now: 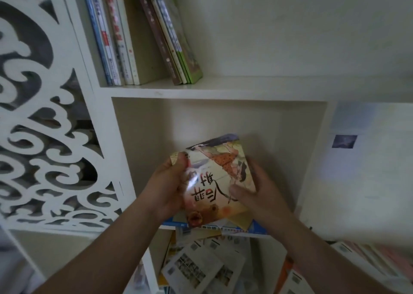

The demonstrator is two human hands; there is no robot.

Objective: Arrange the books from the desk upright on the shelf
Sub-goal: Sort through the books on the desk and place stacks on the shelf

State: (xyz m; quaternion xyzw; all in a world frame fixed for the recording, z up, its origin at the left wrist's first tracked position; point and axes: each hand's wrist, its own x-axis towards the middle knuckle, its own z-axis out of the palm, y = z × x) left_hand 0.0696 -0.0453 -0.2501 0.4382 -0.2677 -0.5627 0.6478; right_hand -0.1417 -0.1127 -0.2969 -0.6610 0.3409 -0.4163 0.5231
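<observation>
Your left hand (166, 186): it grips the left edge of the picture book (218, 177), thumb curled over the cover near the top corner, the other fingers hidden behind.
Your right hand (257, 188): it holds the book's right edge, thumb lying across the cover, fingers wrapped round the far side.
Picture book: one, held by both hands in front of the middle compartment (219, 119) of the white shelf (201, 90), its cover facing you with the title upside down; its lower edge is just above the blue books (257, 229) lying flat at the compartment's front lip.
Books standing on the upper shelf: two groups, well apart from the held book. The left group (111, 37) stands almost upright, about five spines, the exact count blurred. The right group (174, 37) leans left, about four spines.
Books below: a loose heap (201, 264) in the lower compartment, back covers up, too jumbled to count.
Carved panel (40, 115): one, white fretwork, at the shelf's left side.
Wall sticker (344, 141): one small bluish square, right of the shelf.
</observation>
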